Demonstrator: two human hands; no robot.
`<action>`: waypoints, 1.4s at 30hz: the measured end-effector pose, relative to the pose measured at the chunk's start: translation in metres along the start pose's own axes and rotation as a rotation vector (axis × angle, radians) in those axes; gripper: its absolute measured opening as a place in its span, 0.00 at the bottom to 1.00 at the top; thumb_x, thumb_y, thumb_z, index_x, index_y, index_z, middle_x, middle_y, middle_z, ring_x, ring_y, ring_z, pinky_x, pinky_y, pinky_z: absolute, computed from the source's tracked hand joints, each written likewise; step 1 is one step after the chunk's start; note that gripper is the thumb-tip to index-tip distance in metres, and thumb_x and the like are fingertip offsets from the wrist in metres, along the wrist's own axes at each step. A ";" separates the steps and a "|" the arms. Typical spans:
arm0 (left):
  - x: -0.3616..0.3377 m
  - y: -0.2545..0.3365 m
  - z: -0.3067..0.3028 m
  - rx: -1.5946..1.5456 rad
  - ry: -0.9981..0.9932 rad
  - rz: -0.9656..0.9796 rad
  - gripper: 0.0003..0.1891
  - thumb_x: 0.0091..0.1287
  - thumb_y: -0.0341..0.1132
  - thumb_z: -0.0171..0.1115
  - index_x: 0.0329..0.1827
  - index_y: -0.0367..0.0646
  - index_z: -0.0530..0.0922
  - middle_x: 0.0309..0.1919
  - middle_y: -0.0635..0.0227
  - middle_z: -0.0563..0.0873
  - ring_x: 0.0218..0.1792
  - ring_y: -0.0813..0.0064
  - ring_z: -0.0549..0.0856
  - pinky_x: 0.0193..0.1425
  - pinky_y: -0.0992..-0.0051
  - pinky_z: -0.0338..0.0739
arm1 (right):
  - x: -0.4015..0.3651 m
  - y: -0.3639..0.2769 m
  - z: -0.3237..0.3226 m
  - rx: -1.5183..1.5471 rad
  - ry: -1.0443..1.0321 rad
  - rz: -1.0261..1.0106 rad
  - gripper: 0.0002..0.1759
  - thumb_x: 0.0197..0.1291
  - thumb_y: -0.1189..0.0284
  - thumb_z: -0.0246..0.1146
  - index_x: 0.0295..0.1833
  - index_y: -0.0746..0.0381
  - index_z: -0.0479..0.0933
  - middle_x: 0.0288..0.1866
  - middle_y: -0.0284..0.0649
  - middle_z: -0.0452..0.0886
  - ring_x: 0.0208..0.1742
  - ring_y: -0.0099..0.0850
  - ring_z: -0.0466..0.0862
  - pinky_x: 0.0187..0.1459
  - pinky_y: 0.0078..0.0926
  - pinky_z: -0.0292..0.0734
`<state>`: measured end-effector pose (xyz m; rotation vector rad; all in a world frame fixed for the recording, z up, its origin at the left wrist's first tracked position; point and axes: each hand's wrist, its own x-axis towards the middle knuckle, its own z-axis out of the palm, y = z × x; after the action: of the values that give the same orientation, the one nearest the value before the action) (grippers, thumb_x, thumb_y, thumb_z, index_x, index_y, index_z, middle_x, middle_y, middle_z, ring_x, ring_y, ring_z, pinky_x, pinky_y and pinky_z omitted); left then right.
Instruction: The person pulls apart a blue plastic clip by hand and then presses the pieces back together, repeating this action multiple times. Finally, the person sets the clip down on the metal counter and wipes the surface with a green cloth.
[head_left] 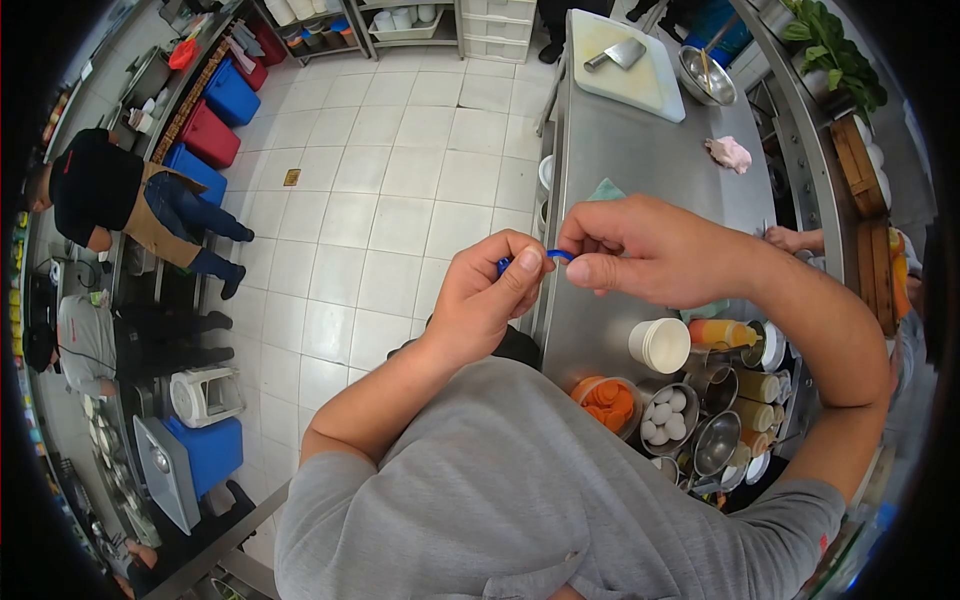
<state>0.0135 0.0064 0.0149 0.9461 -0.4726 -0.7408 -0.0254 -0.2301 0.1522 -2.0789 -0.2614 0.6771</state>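
- The left hand (pixel 480 295) was closed narrow, thumb against the curled fingers, with part of a small blue strip (pixel 562 254) tucked in the grip.
- The right hand (pixel 650 250) pinched the strip's other visible part between thumb and fingers; so slight a piece seemed to call for fingertips rather than a palm.
- The strip was held up between the two hands, over the side edge of the steel bench (pixel 590 140), probably for easy handling from both sides. Whether it was one continuous piece could not be told, as fingers hid part of it.
- A green cloth (pixel 606 192) lay on the bench, partly hidden by the right hand.
- Farther up, a cleaver (pixel 628 52) lay flat on a cutting board (pixel 650 92), a stable rest for its blade.
- Nearer the body, a white tub (pixel 664 346) stood beside the bowl of eggs (pixel 665 412), whose sides presumably kept them from rolling.
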 end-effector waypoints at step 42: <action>-0.001 0.019 0.004 0.744 -0.026 0.286 0.07 0.79 0.32 0.78 0.43 0.38 0.90 0.31 0.71 0.88 0.30 0.82 0.81 0.34 0.75 0.74 | -0.001 -0.003 -0.006 -0.173 -0.066 -0.038 0.21 0.83 0.55 0.70 0.47 0.65 0.86 0.29 0.39 0.85 0.30 0.30 0.83 0.35 0.35 0.77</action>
<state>0.0171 0.0120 0.0336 1.5178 -0.9177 -0.3050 -0.0231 -0.2329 0.1573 -2.2115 -0.4088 0.7227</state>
